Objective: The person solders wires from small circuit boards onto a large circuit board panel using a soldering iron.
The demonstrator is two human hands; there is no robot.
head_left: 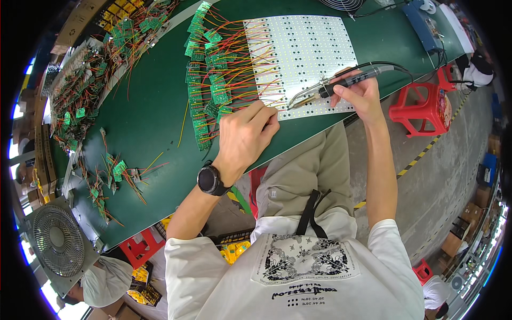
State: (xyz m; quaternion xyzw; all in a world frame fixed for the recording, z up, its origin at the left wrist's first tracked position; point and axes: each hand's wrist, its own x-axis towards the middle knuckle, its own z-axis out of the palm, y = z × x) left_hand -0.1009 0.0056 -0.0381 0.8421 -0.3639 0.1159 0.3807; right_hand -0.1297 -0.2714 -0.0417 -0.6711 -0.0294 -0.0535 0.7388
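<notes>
My right hand (pixel 360 96) grips a soldering iron (pixel 349 81) with a black handle and a thin metal feed tube alongside. Its tip meets the near left part of a white LED panel (pixel 320 58) dotted with small lights and dark round spots. My left hand (pixel 248 133), a black watch on its wrist, is closed in a pinch at the panel's near left corner, on what looks like a thin wire; the fingers partly hide it. Red and yellow wires (pixel 261 66) run from the panel's left side to rows of small green circuit boards (pixel 197 101).
A green table (pixel 154 128) lies under the work. Piles of wired boards (pixel 80 101) line its left side, with a loose cluster (pixel 120 169) nearer. A blue box (pixel 421 26) stands far right. Beyond the edges are a red stool (pixel 421 109) and a grey fan (pixel 57 240).
</notes>
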